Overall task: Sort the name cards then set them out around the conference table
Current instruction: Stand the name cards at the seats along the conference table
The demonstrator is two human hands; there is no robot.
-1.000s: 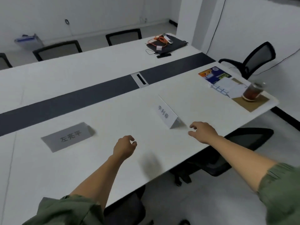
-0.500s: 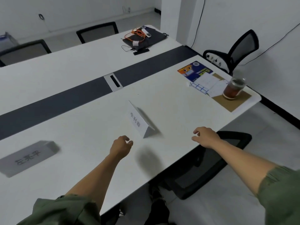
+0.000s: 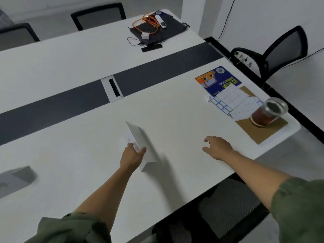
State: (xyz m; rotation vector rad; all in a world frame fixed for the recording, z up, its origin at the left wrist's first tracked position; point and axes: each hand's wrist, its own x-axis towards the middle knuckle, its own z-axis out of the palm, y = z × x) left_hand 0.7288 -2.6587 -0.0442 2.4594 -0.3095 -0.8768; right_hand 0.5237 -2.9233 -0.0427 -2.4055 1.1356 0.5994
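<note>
Name card (image 3: 140,144) in left hand (image 3: 130,157)

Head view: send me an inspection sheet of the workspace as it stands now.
Surface: white conference table with dark centre strip, cable port.
Job's things: tent name card mid-table; second name card at left edge, blurred.
Clutter: blue booklet, label sheets, cup of dark drink on brown mat; dark case at far end.
Hands: left hand pinches the tent name card; right hand holds nothing, fingers relaxed.
Cables: orange cable on the dark case; black cable down the wall.
Surroundings: mesh chairs around the table; white walls.
</note>
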